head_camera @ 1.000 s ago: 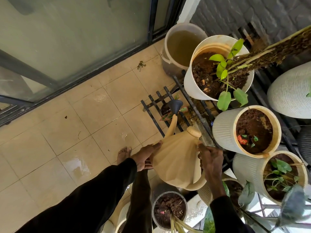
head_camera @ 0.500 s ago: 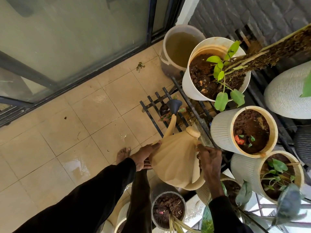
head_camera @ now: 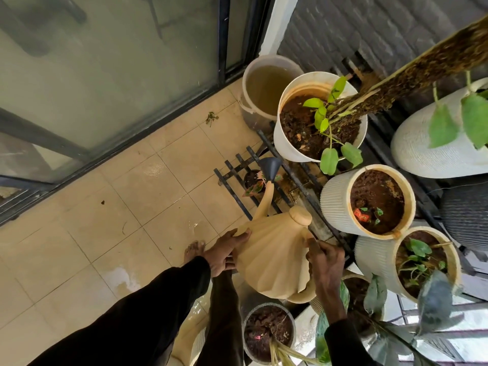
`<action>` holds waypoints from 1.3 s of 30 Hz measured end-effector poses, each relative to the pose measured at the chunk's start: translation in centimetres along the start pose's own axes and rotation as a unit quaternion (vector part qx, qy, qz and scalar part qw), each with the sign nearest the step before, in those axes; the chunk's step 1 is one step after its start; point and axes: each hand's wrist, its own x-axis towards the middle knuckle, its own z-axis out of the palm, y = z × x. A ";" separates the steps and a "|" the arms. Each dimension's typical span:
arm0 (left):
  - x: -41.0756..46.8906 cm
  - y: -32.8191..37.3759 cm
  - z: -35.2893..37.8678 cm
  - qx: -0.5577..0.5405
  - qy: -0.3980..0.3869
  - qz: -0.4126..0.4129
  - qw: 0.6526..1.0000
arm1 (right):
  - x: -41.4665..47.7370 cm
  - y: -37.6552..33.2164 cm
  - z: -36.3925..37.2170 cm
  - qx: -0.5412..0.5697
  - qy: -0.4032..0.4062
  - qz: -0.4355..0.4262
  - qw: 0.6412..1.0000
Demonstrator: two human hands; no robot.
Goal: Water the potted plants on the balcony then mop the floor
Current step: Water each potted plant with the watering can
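Note:
A beige ribbed watering can (head_camera: 274, 257) is tilted forward, its dark rose (head_camera: 270, 165) hanging over a small dark pot with a red-leaved plant (head_camera: 255, 182) on the lower shelf of a black metal rack (head_camera: 235, 178). My left hand (head_camera: 224, 250) lies flat against the can's left side, fingers straight. My right hand (head_camera: 326, 262) grips the can's handle at its right rear. On the rack's upper level stand a large white pot (head_camera: 287, 143) with a leafy vine, a ribbed pot (head_camera: 336, 200) with dark soil and another ribbed pot (head_camera: 375, 256) with small green leaves.
A bucket of murky water (head_camera: 253, 83) stands in the corner by the sliding glass door (head_camera: 105, 75). The tiled floor (head_camera: 105, 220) has wet patches and bits of leaf. My bare foot (head_camera: 194, 250) is near the rack. More pots (head_camera: 266, 331) stand close below me.
The can and both hands have stayed nearly in place, the spout still over the small pot. The view has shifted slightly.

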 end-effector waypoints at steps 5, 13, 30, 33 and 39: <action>-1.2 -0.7 0.1 0.003 -0.018 0.013 1.000 | -1.6 -0.8 -1.0 0.007 0.008 -0.012 1.000; -3.3 -1.1 0.0 0.018 -0.024 0.019 0.999 | -4.1 -1.3 -2.4 0.020 0.011 -0.041 0.999; -6.1 -0.5 0.5 0.041 -0.017 0.055 0.998 | -7.4 -3.3 -4.2 0.069 0.032 -0.060 0.995; -6.4 0.0 0.8 0.050 -0.014 0.061 0.997 | -7.5 -3.6 -4.6 0.077 0.043 -0.065 0.994; -8.2 0.2 1.1 0.068 -0.022 0.063 0.995 | -8.1 -3.9 -5.6 0.090 0.048 -0.077 0.992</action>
